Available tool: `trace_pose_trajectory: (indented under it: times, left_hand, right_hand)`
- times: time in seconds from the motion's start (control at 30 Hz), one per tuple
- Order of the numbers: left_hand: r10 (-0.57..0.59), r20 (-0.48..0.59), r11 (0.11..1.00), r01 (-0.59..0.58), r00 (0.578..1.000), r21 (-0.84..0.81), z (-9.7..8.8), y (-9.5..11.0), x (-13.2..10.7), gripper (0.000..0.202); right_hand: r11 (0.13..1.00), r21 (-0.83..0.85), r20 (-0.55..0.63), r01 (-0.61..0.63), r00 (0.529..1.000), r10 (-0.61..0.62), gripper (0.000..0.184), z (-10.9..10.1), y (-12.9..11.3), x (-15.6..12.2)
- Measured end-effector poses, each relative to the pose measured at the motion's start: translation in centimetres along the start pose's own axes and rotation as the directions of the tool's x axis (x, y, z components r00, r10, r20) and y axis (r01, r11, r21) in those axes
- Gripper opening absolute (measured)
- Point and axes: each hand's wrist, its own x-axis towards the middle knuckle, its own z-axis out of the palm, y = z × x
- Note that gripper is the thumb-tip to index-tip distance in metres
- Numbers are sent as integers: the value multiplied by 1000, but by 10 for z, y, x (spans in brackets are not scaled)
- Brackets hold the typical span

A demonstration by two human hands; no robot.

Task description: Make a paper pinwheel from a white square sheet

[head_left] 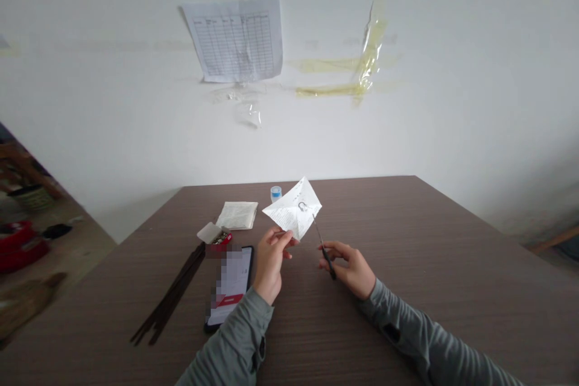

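My left hand (272, 259) pinches the lower corner of a creased, printed square of paper (294, 205), held up above the table with its corners pointing up, down and to the sides. A small dark curl or mark shows near the middle of the sheet. My right hand (350, 265) is closed around the dark handles of a pair of scissors (324, 250). Their thin metal blades point up and left, the tip at the paper's right side. Whether the tip touches the sheet, I cannot tell.
On the brown table (429, 289) at left lie a phone (233, 289), several dark thin sticks (174, 292), an open red box (219, 240) of small pieces and a stack of folded paper (238, 215). A small blue-and-clear container (275, 193) stands behind the held sheet.
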Motion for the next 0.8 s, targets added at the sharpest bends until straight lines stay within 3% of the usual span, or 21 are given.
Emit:
trace_pose_trajectory:
  times: [0.07,0.23,0.43,0.63,0.8]
  left_hand:
    - [17,-11,1000,-17,1000,22,-1,0,1,44]
    - [50,-8,997,-50,999,63,-2,-1,2,41]
    - [12,6,998,-12,1000,54,-1,-3,4,44]
    - [-14,36,997,12,999,78,-1,-5,4,50]
    - [37,16,992,-39,999,120,-6,-7,5,50]
  right_hand:
    - [998,-53,-20,17,1000,-18,41,-7,12,6]
    - [989,-141,-234,34,970,-67,41,-23,36,19]
    - [997,-81,-358,-9,933,-21,38,-23,50,26]
    - [980,181,-240,-79,963,121,43,-20,51,30]
    - [894,414,-102,-170,968,231,57,-17,45,29]
